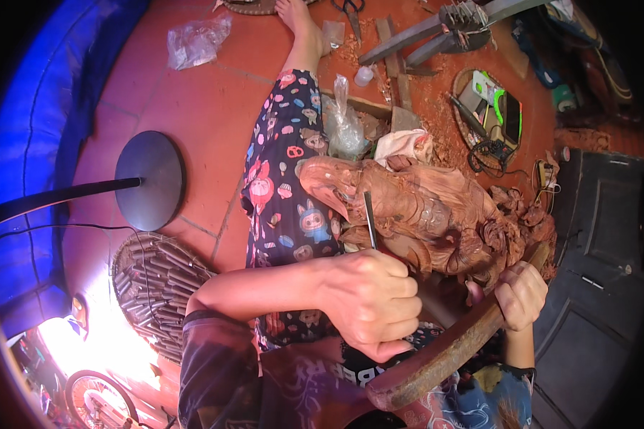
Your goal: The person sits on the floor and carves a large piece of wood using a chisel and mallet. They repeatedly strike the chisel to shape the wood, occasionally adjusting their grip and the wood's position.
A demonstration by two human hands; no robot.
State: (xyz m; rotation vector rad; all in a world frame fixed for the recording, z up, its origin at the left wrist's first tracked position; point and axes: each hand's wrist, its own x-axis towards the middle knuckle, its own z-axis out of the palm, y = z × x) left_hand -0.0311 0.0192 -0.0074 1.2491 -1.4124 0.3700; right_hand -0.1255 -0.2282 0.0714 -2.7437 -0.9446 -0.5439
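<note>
A reddish-brown wood carving (436, 207) with a figure and curling folds lies in front of my legs. My left hand (372, 300) is closed in a fist around a chisel, its handle hidden by the fingers. The thin dark metal blade of the chisel (370, 218) points up, its far end over the carving's left part; whether it touches the wood I cannot tell. My right hand (522, 297) grips a thick wooden mallet (444, 350) near one end. The mallet slants down to the left, its heavy end close to my chest, below my left hand.
At left, a round basket (114, 275) holds several chisels, near a black lamp base (150, 182). Clear plastic bags (198, 41) lie on the tiled floor. A tray (462, 86) carries a phone and small items at right, beyond dark panelled furniture (608, 250). Wood shavings (444, 136) lie around.
</note>
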